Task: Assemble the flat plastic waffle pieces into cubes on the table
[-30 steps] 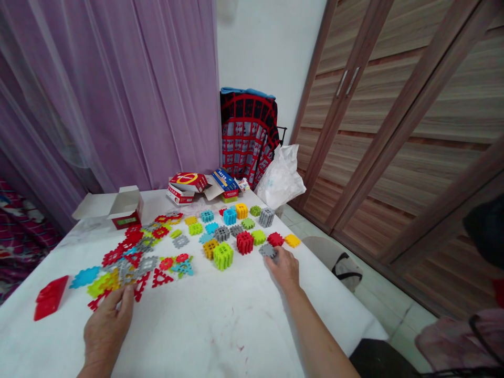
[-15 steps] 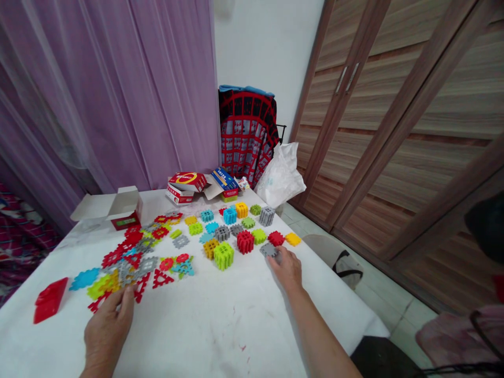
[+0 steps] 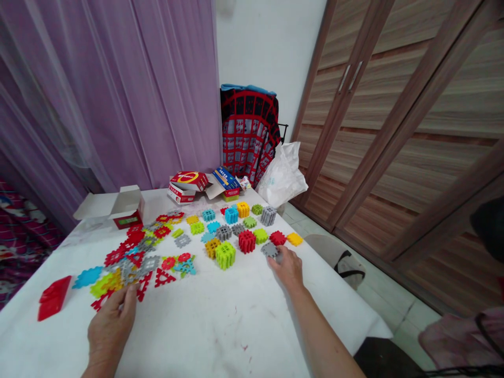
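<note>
On the white-covered table (image 3: 236, 325), my left hand (image 3: 111, 323) is closed at the near edge of a spread of flat toothed plastic building tiles. Its thumb and fingers pinch a grey tile (image 3: 128, 273), whose lower edge they hide. A yellow tile (image 3: 113, 281) and a red triangular tile (image 3: 144, 286) lie right beside those fingers. Further right, my right hand (image 3: 289, 266) grips the near edge of a solid grey tile (image 3: 269, 249). Close to it are a red tile stack (image 3: 247, 241), a flat red tile (image 3: 277, 238) and a green stack (image 3: 226, 255).
An opened box (image 3: 128, 207) stands at the back left, with a red box (image 3: 189, 181) and a blue box (image 3: 224, 179) at the back. A white plastic bag (image 3: 282, 176) sits by the far right edge. Red plastic (image 3: 55, 298) lies far left. Wooden wardrobe doors (image 3: 366, 142) rise to the right.
The whole view has shifted slightly, so everything appears a little further right. Both hands keep the same places among the tiles.
</note>
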A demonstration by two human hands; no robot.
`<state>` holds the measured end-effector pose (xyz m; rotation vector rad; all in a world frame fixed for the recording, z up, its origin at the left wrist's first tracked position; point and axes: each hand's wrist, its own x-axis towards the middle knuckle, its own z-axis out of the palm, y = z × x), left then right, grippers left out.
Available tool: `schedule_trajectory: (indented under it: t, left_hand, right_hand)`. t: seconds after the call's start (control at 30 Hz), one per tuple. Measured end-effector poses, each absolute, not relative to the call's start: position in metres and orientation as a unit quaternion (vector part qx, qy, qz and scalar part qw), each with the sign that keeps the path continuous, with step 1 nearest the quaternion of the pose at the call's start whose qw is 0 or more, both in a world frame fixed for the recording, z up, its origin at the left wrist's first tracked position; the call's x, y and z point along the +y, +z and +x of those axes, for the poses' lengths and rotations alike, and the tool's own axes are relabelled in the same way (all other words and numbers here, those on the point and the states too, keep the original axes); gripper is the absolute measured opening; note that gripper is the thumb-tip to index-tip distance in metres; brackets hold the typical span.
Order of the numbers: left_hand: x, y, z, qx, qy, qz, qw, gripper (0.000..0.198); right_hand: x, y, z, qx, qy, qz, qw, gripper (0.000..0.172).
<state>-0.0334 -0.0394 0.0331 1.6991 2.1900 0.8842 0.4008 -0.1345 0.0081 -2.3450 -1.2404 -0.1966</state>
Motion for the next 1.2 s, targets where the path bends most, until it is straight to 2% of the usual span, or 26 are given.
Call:
schedule_trajectory:
  t: [0.2, 0.67, 0.83, 1.03, 1.2]
  left_hand:
    - [-0.038, 0.03, -0.035, 0.746, 0.306, 0.582, 0.106, 0.028]
    - [-0.037, 0.026, -0.038, 0.743, 0.269, 0.603, 0.111, 0.037]
    - [-0.037, 0.024, -0.038, 0.739, 0.275, 0.605, 0.11, 0.036]
    - [-0.036, 0.023, -0.038, 0.735, 0.282, 0.61, 0.092, 0.032]
    - [-0.038, 0.025, -0.034, 0.689, 0.334, 0.635, 0.106, 0.031]
  right_hand:
    - [-0.133, 0.006, 0.399, -0.458, -0.086, -0.852, 0.237, 0.04]
    - [-0.13, 0.006, 0.401, -0.453, -0.091, -0.859, 0.221, 0.041]
    - [-0.131, 0.004, 0.403, -0.447, -0.069, -0.847, 0.28, 0.04]
    - [-0.132, -0.004, 0.4, -0.423, -0.014, -0.801, 0.424, 0.044]
    - [-0.132, 0.004, 0.378, -0.478, -0.024, -0.755, 0.448, 0.043]
